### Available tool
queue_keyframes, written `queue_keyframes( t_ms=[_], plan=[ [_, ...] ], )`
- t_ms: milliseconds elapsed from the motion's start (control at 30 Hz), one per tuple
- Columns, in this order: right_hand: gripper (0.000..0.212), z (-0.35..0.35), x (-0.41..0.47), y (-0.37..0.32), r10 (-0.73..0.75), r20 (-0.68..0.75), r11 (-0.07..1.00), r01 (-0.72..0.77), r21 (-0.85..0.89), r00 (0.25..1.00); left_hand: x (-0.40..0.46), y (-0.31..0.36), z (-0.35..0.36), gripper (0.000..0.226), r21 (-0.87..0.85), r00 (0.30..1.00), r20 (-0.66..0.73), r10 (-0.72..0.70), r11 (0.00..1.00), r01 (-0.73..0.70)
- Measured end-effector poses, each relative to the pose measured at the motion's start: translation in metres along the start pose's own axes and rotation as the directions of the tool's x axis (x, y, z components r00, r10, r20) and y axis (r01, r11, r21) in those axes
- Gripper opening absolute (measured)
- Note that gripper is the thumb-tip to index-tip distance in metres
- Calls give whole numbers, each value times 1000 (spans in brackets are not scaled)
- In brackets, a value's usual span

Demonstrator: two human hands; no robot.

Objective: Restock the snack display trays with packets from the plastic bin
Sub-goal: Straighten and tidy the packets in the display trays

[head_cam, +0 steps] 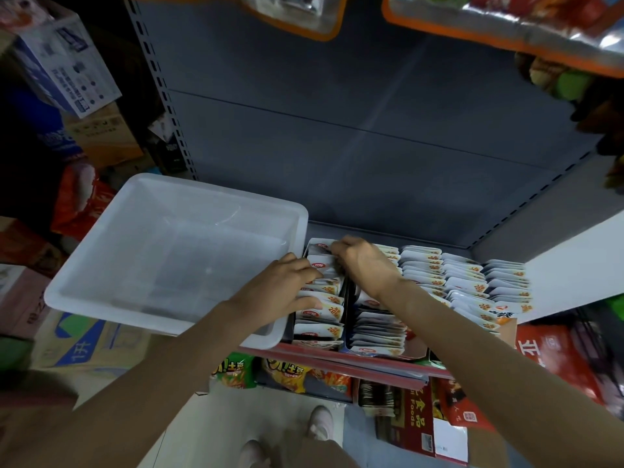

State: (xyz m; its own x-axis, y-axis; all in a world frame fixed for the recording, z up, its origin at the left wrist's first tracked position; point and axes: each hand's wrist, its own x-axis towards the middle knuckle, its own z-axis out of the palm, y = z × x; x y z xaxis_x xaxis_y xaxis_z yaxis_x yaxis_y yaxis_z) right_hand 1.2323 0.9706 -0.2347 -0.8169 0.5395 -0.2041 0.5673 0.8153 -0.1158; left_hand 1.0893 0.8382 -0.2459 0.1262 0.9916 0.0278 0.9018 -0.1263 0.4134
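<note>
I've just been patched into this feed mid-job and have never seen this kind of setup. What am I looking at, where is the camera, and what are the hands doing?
There is no machine here: a person is working with two bare hands, and the single picture comes from a wide-angle camera worn on their head, looking forward and down. That is why the arms reach in from the bottom and the shoes show below.

On the shelf sits a clear plastic bin at the left; it looks empty. Beside it, to the right, are display trays packed with rows of snack packets standing on edge.

The left hand lies with fairly straight fingers on the packets in the leftmost tray. The right hand is curled at the back of that row, seemingly gripping a packet or two, though what it holds is mostly hidden.
</note>
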Motion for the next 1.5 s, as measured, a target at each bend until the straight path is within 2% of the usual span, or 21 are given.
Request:
queue_keyframes(
  t_ms=[67,200,300,333,367,400,467,533,567,700,967,1067,1167,1233,1300,1367,1433,1500],
  plan=[
    [34,0,3,0,-11,-32,1000,12,17,999,0,-1,0,52,8,1000,8,-10,1000,10],
    [19,-5,5,2,15,-52,1000,-15,14,999,0,1,0,53,37,1000,6,-6,999,6],
    [3,-12,2,4,-17,-252,998,33,60,968,1,3,-1,54,74,999,35,-19,997,16],
    [12,-14,1,6,-52,-351,998,65,27,935,3,3,-1,54,80,999,31,-18,997,16],
    [20,-16,-3,6,-72,-387,997,71,-16,919,4,4,-1,54,84,999,30,-17,996,15],
    [23,-16,-6,8,-93,-386,995,72,-69,918,6,5,-2,54,90,999,39,-19,996,15],
    [19,-14,-11,4,-131,-256,987,102,-123,958,8,6,-2,55,107,997,69,-32,994,24],
    [29,-7,-11,1,-140,-126,985,124,-122,982,10,7,-3,56,96,995,89,-42,995,33],
    [31,-7,-9,-1,-148,-113,983,133,-127,983,11,7,-3,56,84,995,92,-45,996,38],
    [34,-12,-8,1,-65,-167,997,70,24,984,7,6,-2,60,51,992,106,-71,997,66],
    [25,-8,-5,-2,-55,-158,988,31,-152,986,4,9,-2,60,41,993,96,-74,997,70],
    [29,-8,-5,-2,-67,-160,989,44,-139,985,4,11,-2,60,45,992,95,-77,996,73],
    [23,-10,-6,-2,-37,-163,999,34,-19,986,3,11,-2,60,46,993,84,-82,996,78],
    [22,-13,-9,0,48,-249,989,-12,146,967,0,12,-2,58,45,994,71,-81,996,78],
    [17,-13,-16,2,81,-340,973,0,232,937,-3,13,-1,56,25,996,43,-74,997,73],
    [14,-13,-23,4,25,-299,983,31,182,954,-5,15,0,53,24,998,16,-68,997,67],
    [19,-13,-27,5,-23,-230,992,50,112,973,-5,16,-1,50,26,998,3,-69,997,69],
    [25,-14,-25,3,-41,-219,999,47,24,975,-4,16,-2,49,29,998,0,-60,998,60]
  ],
)
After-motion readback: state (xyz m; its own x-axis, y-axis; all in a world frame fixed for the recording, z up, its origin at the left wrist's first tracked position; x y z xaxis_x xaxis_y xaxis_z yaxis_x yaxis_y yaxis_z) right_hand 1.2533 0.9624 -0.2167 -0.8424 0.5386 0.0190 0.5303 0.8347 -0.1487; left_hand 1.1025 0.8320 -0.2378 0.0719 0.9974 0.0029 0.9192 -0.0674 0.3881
